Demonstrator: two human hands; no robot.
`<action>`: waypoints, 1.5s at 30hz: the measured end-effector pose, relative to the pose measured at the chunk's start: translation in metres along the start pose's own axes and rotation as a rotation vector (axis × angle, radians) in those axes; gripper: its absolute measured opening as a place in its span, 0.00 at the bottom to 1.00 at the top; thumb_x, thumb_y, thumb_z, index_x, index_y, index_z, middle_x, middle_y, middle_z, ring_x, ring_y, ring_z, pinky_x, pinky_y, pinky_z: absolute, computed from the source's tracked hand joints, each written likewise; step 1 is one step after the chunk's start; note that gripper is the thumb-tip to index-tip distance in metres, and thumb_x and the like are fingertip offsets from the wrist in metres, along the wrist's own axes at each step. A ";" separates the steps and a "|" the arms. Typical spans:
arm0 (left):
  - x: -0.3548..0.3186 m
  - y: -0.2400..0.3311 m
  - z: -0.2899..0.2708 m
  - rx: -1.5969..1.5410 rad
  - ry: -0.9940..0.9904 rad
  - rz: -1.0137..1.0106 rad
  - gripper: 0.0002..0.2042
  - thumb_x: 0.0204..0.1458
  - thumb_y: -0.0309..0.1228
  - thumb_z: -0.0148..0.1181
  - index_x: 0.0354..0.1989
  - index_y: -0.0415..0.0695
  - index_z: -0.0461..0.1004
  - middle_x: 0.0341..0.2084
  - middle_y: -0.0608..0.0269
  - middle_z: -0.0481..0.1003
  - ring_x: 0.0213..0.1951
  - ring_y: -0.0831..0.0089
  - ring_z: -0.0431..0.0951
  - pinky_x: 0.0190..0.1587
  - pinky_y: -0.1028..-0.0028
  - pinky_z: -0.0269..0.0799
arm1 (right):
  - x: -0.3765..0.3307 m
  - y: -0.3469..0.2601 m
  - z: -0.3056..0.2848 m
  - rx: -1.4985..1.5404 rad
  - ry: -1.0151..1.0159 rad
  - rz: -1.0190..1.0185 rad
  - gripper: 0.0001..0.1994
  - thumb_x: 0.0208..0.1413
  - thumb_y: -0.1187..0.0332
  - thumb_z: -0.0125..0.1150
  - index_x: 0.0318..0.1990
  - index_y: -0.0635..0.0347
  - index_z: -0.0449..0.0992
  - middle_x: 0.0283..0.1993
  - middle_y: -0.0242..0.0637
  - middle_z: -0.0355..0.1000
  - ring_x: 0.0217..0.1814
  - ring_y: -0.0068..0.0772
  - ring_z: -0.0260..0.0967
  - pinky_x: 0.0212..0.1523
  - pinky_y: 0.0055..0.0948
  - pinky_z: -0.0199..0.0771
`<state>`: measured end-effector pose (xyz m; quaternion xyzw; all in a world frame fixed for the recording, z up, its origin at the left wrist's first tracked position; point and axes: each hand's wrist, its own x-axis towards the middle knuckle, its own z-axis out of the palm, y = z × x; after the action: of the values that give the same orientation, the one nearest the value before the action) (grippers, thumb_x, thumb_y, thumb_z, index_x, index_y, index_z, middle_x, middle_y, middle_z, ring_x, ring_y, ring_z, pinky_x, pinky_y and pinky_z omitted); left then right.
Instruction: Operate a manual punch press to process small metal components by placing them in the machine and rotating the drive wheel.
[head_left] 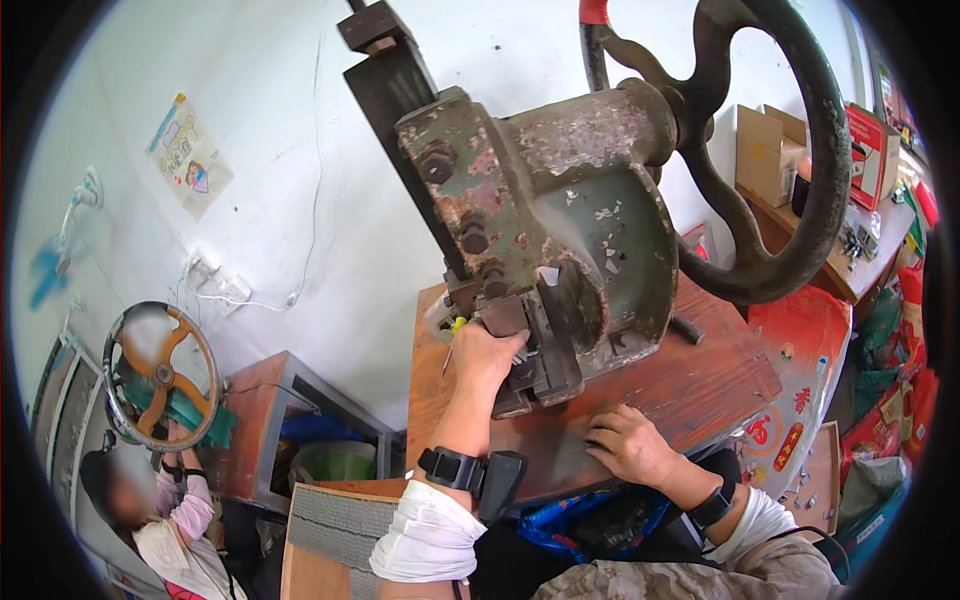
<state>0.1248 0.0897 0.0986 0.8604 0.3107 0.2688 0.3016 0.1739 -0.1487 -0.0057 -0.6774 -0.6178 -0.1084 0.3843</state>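
A heavy, worn green hand press (560,190) stands on a reddish-brown wooden table (700,385). My left hand (485,358) is at the foot of its ram, against the die block (540,365). The fingers there are closed, and whatever they grip is hidden by the hand and the metal. Beside them a thin metal rod (447,360) and a small yellow piece (459,325) show. My right hand (632,445) lies on the tabletop near the front edge, fingers loosely bent and apart, holding nothing. The press's large dark handwheel (840,150) rises at the upper right.
At the left a person (165,520) sits by another wheel (162,373) and a cabinet (255,420). Cardboard boxes (765,155) stand on a side table at the right. A red-and-white sack (800,370) leans by my table. A blue bag (570,525) hangs below its front edge.
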 end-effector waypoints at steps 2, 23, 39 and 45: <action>-0.002 0.005 0.003 -0.179 -0.026 0.016 0.20 0.34 0.33 0.68 0.36 0.34 0.76 0.29 0.49 0.78 0.34 0.59 0.79 0.40 0.67 0.72 | 0.000 0.002 0.000 0.005 0.002 0.002 0.10 0.42 0.69 0.65 0.34 0.60 0.77 0.40 0.39 0.72 0.44 0.43 0.67 0.46 0.38 0.69; -0.008 -0.049 0.022 -0.124 0.066 0.259 0.18 0.47 0.20 0.53 0.49 0.43 0.72 0.49 0.59 0.71 0.52 0.54 0.62 0.57 0.62 0.57 | 0.141 0.012 0.016 0.071 0.197 0.307 0.24 0.34 0.62 0.74 0.38 0.66 0.73 0.43 0.50 0.69 0.47 0.52 0.67 0.46 0.40 0.70; -0.008 -0.049 0.024 -0.146 -0.019 0.105 0.18 0.51 0.29 0.54 0.53 0.55 0.70 0.51 0.51 0.68 0.57 0.53 0.60 0.56 0.43 0.48 | 0.145 0.009 0.008 0.091 0.134 0.372 0.31 0.33 0.58 0.73 0.47 0.62 0.71 0.48 0.46 0.68 0.52 0.50 0.65 0.49 0.41 0.69; 0.001 -0.074 0.031 -0.336 -0.091 0.127 0.20 0.52 0.29 0.55 0.56 0.54 0.67 0.52 0.44 0.63 0.55 0.49 0.63 0.58 0.54 0.56 | 0.151 0.001 0.018 -0.071 0.213 0.308 0.36 0.32 0.57 0.73 0.50 0.66 0.69 0.51 0.50 0.67 0.55 0.51 0.64 0.54 0.39 0.67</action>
<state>0.1182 0.1253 0.0273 0.8271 0.1926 0.2962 0.4372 0.2009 -0.0229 0.0755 -0.7617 -0.4586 -0.1412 0.4354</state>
